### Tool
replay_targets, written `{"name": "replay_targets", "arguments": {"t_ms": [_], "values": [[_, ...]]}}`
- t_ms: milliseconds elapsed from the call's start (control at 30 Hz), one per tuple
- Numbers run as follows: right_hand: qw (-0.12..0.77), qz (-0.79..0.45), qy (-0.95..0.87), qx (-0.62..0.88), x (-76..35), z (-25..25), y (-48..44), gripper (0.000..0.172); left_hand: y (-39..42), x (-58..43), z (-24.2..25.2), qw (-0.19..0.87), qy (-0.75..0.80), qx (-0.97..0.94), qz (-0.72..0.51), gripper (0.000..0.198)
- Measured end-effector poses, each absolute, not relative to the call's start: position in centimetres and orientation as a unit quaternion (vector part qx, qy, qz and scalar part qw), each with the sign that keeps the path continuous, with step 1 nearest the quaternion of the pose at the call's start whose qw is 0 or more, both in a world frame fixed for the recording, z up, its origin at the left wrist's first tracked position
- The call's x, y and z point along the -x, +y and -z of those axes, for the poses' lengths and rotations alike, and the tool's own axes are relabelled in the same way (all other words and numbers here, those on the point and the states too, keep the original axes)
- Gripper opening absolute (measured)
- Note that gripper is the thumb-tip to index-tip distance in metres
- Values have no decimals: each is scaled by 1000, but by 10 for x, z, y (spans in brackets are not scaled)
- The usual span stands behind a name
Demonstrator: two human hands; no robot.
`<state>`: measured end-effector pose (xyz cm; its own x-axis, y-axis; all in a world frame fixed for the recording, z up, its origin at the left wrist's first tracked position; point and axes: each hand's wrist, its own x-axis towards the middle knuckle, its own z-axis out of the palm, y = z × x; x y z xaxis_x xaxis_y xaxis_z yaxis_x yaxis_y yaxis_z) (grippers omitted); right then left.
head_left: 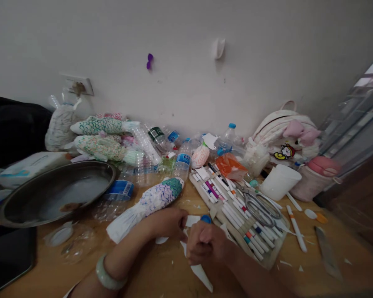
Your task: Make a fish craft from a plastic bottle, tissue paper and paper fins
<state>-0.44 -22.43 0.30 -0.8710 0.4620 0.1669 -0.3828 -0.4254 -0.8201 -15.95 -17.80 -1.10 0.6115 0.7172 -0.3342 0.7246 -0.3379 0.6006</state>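
Observation:
My left hand point(169, 222), a pale green bangle on its wrist, is closed with its fingertips turned down beside my right hand. My right hand point(209, 243) is curled into a fist close to it; what either holds is hidden. White paper scraps point(202, 277) lie under and around both hands. A blue bottle cap point(206, 219) shows just behind my right fist. Behind my left forearm lies a paper-covered fish point(160, 194) with a teal head, purple and blue scales and a white tail.
A metal basin point(10, 211) with whitish liquid stands left. A case of markers point(275, 263) lies right, with scissors point(261, 207) on it. Plastic bottles point(182, 159) and more decorated fish point(101, 125) crowd the back. A white cup point(281, 182) and metal ruler point(327, 252) are right.

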Motion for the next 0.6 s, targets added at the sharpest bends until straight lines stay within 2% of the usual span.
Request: {"name": "replay_targets", "arguments": {"t_ms": [167, 300, 433, 600], "values": [[296, -849, -437, 37, -8, -1, -234, 36, -179, 158, 6, 376, 443, -813, 24, 32], [288, -838, -457, 75, -23, -3, -245, 35, -180, 158, 4, 378, 441, -814, 22, 31], [351, -843, -405, 50, -30, -3, -254, 40, -180, 159, 5, 374, 436, -818, 17, 28], [333, -847, -409, 70, -31, 7, -254, 36, -180, 160, 6, 375, 442, -815, 17, 30]]}}
